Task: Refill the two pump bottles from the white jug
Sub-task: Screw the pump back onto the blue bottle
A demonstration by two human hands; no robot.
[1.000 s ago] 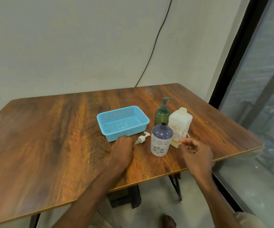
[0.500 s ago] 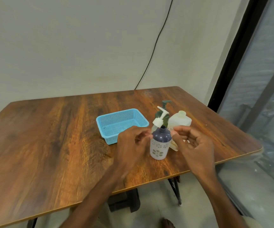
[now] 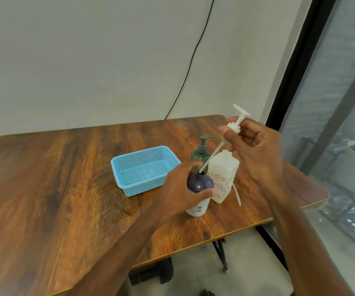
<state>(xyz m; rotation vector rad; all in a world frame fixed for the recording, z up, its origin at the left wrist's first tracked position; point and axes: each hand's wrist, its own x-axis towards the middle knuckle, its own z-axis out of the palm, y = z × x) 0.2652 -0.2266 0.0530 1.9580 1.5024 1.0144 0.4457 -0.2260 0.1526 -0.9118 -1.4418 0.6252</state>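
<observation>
Purple pump bottle (image 3: 200, 184), uncapped, upright near the bench's (image 3: 44, 189) front edge; your left hand (image 3: 178, 189) wraps its shoulder in a firm grip. Your right hand (image 3: 255, 150) pinches the collar of the white pump head (image 3: 235, 122), held tilted above, its dip tube's tip at the bottle mouth. The white jug (image 3: 223, 174) stands touching the bottle's right side, the green pump bottle (image 3: 200, 151) behind, the blue basket (image 3: 144, 169) to the left. A loose clear tube (image 3: 236, 194) lies beside the jug.
</observation>
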